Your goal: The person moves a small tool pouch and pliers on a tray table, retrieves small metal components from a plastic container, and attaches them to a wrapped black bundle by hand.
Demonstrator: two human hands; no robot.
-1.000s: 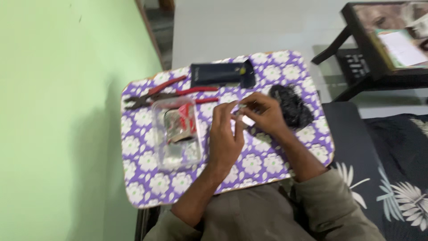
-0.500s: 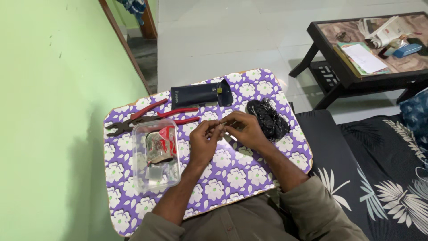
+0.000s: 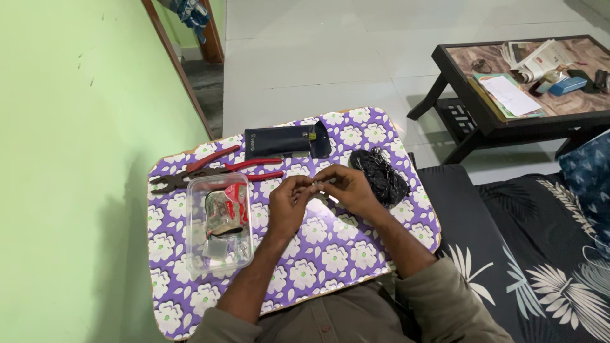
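Note:
My left hand and my right hand meet above the middle of a small table covered in a purple flowered cloth. Together their fingertips pinch a small pale part, too small to identify. A clear plastic box with small parts and a red packet lies just left of my left hand. A black tangled bundle lies right of my right hand.
Red-handled pliers and a black pouch lie at the table's far side. A green wall runs along the left. A dark low table with papers stands at the far right, a black patterned cushion beside me.
The view has shifted so the table sits lower and further back. Both hands stay joined on the small part, with little movement between them.

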